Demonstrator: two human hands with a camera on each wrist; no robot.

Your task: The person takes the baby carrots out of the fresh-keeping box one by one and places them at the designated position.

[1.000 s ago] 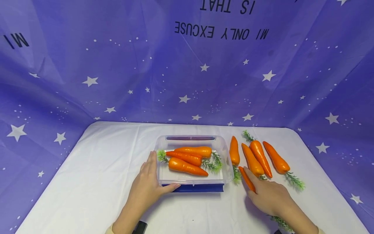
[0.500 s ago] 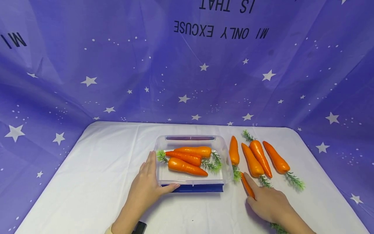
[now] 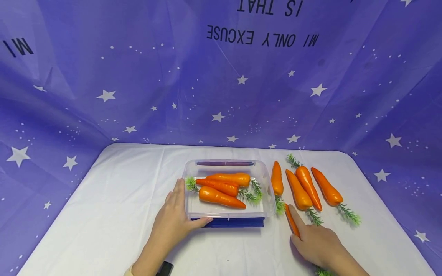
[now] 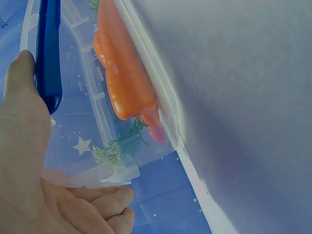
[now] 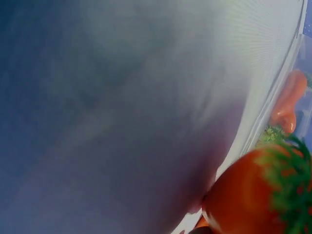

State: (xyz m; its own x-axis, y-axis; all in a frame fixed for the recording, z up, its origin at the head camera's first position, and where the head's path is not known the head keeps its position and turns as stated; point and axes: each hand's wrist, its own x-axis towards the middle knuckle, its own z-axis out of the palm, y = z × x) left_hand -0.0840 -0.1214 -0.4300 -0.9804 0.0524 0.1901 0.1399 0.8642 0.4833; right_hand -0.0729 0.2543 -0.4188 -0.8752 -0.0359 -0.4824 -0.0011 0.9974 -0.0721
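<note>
A clear plastic food container (image 3: 226, 215) with blue latch flaps sits on the table and holds three carrots (image 3: 222, 196) with green tops. My left hand (image 3: 170, 214) grips its near left corner, fingers along the left wall and thumb across the near side. In the left wrist view the thumb lies by the blue flap (image 4: 48, 58). Right of the container, my right hand (image 3: 319, 241) holds another carrot (image 3: 292, 221), index finger along it, tip pointing away. Its leafy top (image 3: 322, 271) shows behind the hand. The right wrist view shows this carrot's thick end (image 5: 243, 195) close up.
Several loose carrots lie beyond my right hand, among them one (image 3: 276, 178) close to the container's right wall and one (image 3: 326, 186) farthest right. A white cloth (image 3: 103, 214) covers the table. A purple star-printed curtain (image 3: 221, 96) stands around the back and sides.
My right hand has shifted slightly toward me with the carrot in it, and another carrot's leaves have come into view beyond it. The left hand and the container have stayed put.
</note>
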